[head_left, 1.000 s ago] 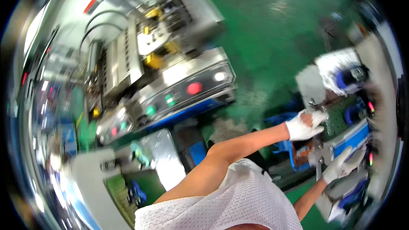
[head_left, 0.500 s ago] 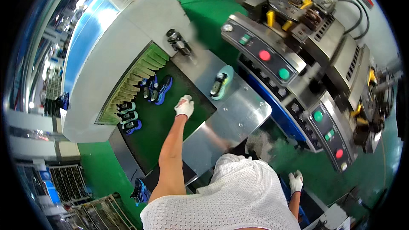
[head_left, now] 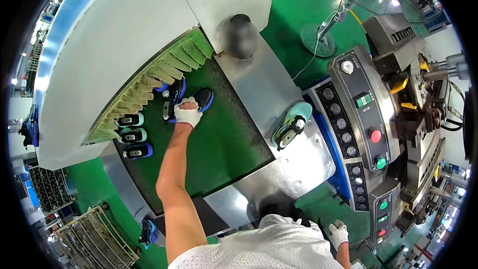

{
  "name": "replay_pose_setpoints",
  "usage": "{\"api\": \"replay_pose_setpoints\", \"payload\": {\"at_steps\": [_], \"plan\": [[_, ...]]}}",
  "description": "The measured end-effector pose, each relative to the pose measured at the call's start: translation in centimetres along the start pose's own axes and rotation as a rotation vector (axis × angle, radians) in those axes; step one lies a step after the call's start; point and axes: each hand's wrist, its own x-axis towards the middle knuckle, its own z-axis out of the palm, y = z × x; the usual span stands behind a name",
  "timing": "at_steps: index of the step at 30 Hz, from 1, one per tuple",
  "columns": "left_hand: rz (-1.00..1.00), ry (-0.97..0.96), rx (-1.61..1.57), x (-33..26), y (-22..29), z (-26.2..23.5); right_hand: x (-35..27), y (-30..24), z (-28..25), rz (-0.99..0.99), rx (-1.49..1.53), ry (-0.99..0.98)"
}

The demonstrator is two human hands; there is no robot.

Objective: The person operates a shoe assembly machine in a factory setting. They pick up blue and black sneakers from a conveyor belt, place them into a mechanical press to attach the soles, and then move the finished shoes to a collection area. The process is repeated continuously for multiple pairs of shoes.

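Observation:
My left hand (head_left: 188, 114), in a white fingerless-tipped glove, reaches onto the green conveyor bed. Its fingers close round the heel end of a dark shoe with a blue sole (head_left: 204, 98). Close beside it stand further dark-blue shoes (head_left: 174, 92), partly under the fringe. My right hand (head_left: 338, 233), also gloved, hangs low at the right, away from the bed. Its fingers are loosely apart and nothing shows in them. A teal shoe (head_left: 291, 126) lies on the metal ledge to the right of the bed.
A green fringe curtain (head_left: 164, 72) hangs at the oven-like housing's (head_left: 124, 35) opening. Several small shoes (head_left: 133, 135) line up at its left. A pressing machine with buttons and gauges (head_left: 368, 114) stands right. A fan base (head_left: 317, 41) and a wire rack (head_left: 94, 241) stand on the floor.
My left hand has moved left and farther in, from above the bare bed to the dark shoe, and now grips it. The view has turned and come nearer the bed.

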Motion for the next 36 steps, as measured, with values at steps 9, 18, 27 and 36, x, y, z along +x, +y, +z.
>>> {"api": "replay_pose_setpoints", "payload": {"at_steps": [9,18,27,36], "plan": [[0.008,-0.077,-0.294,-14.9,8.2,1.1,3.6,-13.7,1.4,-0.633,-0.13,-0.062],[-0.042,-0.345,-1.589,-27.2,28.4,-19.4,-2.6,-22.3,-0.3,-0.701,0.268,-0.737],[0.607,-0.438,-1.774,-18.7,41.4,-29.1,-4.8,-19.9,-12.3,-0.509,1.458,-1.208],[0.883,0.407,-0.852,-9.6,55.6,-38.1,-1.1,-12.1,-25.1,-1.149,1.756,-0.995]]}}
